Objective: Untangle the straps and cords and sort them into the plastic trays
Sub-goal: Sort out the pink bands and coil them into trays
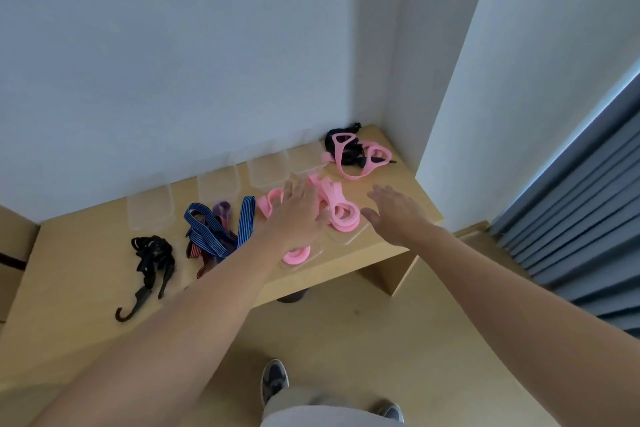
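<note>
My left hand (298, 211) hovers with spread fingers over pink straps (337, 208) that lie in a clear tray (348, 236) near the table's front right. Another pink loop (296, 256) rests in a second clear tray (313, 255) under my left wrist. My right hand (396, 213) is open just right of the pink straps, holding nothing. A tangle of pink and black straps (356, 152) sits in the far right corner. Blue striped and purple straps (216, 230) lie mid-table. A black cord with hooks (150, 265) lies at the left.
Several empty clear trays (150, 206) (268, 170) stand in a row along the wall. The wooden table (79, 253) ends close in front of me, with my shoes (274, 378) on the floor below. A grey curtain (581, 218) hangs at the right.
</note>
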Demonstrator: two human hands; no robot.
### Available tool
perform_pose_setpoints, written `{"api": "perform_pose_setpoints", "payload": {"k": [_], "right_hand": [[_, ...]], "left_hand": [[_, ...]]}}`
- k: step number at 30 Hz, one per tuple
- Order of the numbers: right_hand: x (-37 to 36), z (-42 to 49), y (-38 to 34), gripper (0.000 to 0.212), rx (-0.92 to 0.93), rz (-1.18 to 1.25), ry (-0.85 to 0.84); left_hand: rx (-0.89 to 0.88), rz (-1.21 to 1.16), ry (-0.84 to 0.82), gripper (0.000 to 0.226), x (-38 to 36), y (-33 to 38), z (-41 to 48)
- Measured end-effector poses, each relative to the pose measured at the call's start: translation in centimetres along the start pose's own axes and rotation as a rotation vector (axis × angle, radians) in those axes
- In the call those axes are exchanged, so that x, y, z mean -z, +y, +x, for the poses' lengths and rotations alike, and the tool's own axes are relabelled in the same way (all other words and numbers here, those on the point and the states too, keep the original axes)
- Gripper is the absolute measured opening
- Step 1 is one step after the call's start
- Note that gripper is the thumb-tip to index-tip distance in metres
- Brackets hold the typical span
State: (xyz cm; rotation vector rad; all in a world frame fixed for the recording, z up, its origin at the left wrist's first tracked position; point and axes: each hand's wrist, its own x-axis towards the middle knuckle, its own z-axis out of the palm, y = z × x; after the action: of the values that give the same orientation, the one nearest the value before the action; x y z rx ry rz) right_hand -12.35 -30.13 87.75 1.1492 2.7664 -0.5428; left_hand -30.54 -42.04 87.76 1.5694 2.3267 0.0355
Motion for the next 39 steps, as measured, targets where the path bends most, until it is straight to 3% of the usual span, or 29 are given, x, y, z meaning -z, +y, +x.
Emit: {"api": "perform_pose_setpoints", "payload": {"k": [13,24,28,31,36,39], "right_hand": [[0.1,6.4,6.0,0.049,0.012,0.081,-0.054],[2.1,17.0,8.3,0.043,0.002,0.086,-0.082],[2.2,19.3,8.8,0.037,0.037,0.096,-0.114],[2.2,20.9,10.0,0.035,0.059,0.115,-0.140],[2.7,23.1,12.5,0.034,0.094,0.212,-0.192],[2.5,24.3,13.9,0.028,0.097,0.280,-0.210]], "left_hand": [[0.020,-0.092,-0.017,0.062,-1.0,4.4,11.1],[0.272,-0.435,-0.051,0.009,-3.3,4.3,25.1],[0.502,-0.609,-0.039,0.046,-4.5,4.7,27.0],[0.561,-0.638,0.013,0.063,-5.1,5.2,27.8],[0.660,-0.618,-0.060,0.015,-4.4,5.6,29.2],[0.728,-0.748,-0.046,0.008,-3.7,5.7,29.5]]}}
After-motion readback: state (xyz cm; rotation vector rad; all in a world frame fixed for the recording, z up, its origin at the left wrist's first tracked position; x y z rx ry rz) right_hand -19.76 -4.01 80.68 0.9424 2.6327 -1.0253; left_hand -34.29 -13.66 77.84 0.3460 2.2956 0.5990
